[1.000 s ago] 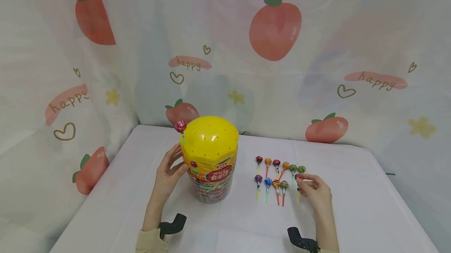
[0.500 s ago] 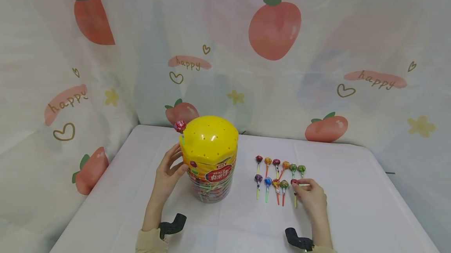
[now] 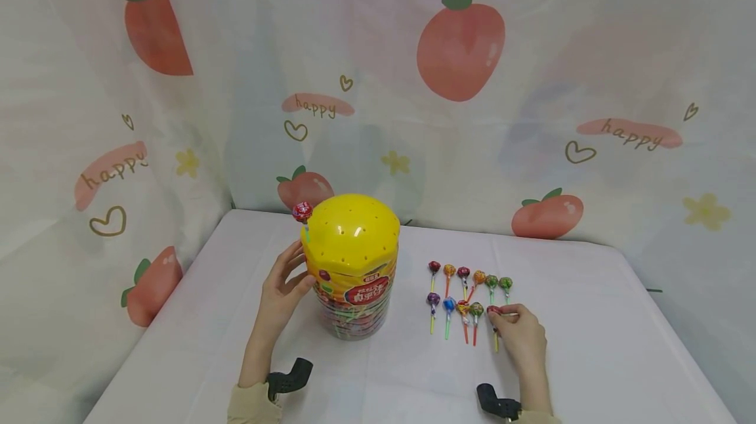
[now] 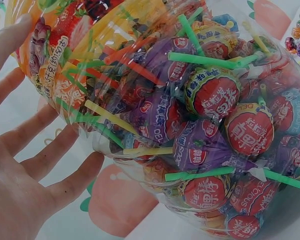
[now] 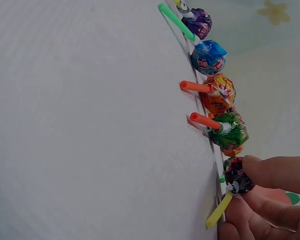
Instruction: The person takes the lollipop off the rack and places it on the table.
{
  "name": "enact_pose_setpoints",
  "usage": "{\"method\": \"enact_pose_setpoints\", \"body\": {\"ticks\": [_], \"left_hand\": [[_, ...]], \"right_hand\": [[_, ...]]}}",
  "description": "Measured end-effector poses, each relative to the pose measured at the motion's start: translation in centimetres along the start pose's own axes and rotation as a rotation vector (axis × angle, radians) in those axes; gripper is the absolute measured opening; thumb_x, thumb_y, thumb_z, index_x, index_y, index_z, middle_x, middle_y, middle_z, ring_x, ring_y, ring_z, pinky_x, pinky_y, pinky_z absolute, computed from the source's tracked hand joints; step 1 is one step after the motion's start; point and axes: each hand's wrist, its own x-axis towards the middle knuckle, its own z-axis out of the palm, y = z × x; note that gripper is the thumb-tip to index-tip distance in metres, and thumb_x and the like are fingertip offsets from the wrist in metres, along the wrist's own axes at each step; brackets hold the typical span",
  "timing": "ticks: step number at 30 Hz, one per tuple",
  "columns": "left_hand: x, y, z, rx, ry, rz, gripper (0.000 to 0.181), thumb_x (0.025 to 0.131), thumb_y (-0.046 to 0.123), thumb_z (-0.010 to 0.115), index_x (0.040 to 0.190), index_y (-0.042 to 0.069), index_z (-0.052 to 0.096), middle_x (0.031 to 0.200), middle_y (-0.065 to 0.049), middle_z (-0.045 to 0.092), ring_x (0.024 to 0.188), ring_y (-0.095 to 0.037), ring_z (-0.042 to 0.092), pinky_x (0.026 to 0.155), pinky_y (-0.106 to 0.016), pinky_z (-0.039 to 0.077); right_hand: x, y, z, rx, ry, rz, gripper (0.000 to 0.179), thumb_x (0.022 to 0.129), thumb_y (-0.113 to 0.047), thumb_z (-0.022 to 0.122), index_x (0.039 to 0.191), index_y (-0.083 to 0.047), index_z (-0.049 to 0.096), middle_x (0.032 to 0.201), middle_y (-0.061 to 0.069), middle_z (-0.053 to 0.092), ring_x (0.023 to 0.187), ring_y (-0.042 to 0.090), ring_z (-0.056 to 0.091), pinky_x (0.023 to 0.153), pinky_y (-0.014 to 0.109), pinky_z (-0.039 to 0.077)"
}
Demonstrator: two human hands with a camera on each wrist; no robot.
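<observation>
My right hand (image 3: 521,337) pinches the dark red-wrapped head of a lollipop (image 5: 237,176) between thumb and fingers. Its yellow stick points toward me, and it lies at the right end of the near row. Beside it in that row are a green lollipop (image 3: 476,310), an orange one (image 5: 219,93), a blue one (image 3: 449,304) and a purple one (image 3: 433,298). On the left, my left hand (image 3: 288,293) rests spread against the side of a clear jar (image 4: 200,125) full of wrapped lollipops, fingers fairly straight. The jar wears a domed yellow lid (image 3: 354,230) with small holes.
One red lollipop (image 3: 302,211) stands in the lid's left edge. Behind the near row lies a far row with red, orange and green lollipops, such as a green one (image 3: 505,282). All are on a white-covered table (image 3: 596,345), before a patterned backdrop (image 3: 378,37).
My right hand has moved left and toward me with the red lollipop, from near the far row's right end into the near row. The left hand and jar have stayed put.
</observation>
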Motion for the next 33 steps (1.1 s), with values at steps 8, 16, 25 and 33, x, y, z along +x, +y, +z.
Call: {"method": "enact_pose_setpoints", "body": {"ticks": [8, 16, 25, 33], "left_hand": [[-0.02, -0.2, -0.11, 0.011, -0.007, 0.017, 0.062, 0.089, -0.001, 0.061, 0.145, 0.017, 0.04, 0.137, 0.014, 0.047, 0.125, -0.005, 0.048, 0.099, -0.021, 0.048], [-0.03, -0.25, -0.08, 0.014, -0.002, 0.023, 0.061, 0.09, -0.002, 0.061, 0.145, 0.016, 0.04, 0.137, 0.015, 0.047, 0.125, -0.004, 0.048, 0.098, -0.018, 0.047], [-0.03, -0.21, 0.04, 0.017, -0.003, 0.017, 0.061, 0.09, 0.0, 0.061, 0.145, 0.016, 0.04, 0.137, 0.016, 0.046, 0.125, -0.004, 0.048, 0.097, -0.015, 0.046], [-0.01, -0.26, 0.0, 0.02, -0.002, 0.015, 0.061, 0.09, 0.0, 0.061, 0.145, 0.017, 0.04, 0.138, 0.016, 0.046, 0.125, -0.004, 0.047, 0.098, -0.018, 0.047]], "right_hand": [[-0.18, -0.23, 0.28, -0.017, 0.029, -0.011, 0.039, 0.087, -0.024, 0.065, 0.109, 0.007, 0.059, 0.079, 0.019, 0.065, 0.059, 0.02, 0.055, 0.049, 0.027, 0.035], [-0.12, -0.13, 0.11, -0.013, 0.034, -0.031, 0.038, 0.086, -0.024, 0.065, 0.107, 0.007, 0.06, 0.083, 0.022, 0.068, 0.059, 0.019, 0.057, 0.05, 0.026, 0.037], [-0.33, -0.53, -0.34, 0.007, 0.039, -0.012, 0.039, 0.086, -0.025, 0.065, 0.108, 0.007, 0.061, 0.085, 0.022, 0.068, 0.059, 0.018, 0.058, 0.052, 0.026, 0.036], [-0.29, -0.81, -0.68, 0.003, 0.086, -0.002, 0.037, 0.088, -0.027, 0.065, 0.108, 0.004, 0.063, 0.083, 0.019, 0.067, 0.064, 0.02, 0.056, 0.055, 0.026, 0.034]]}}
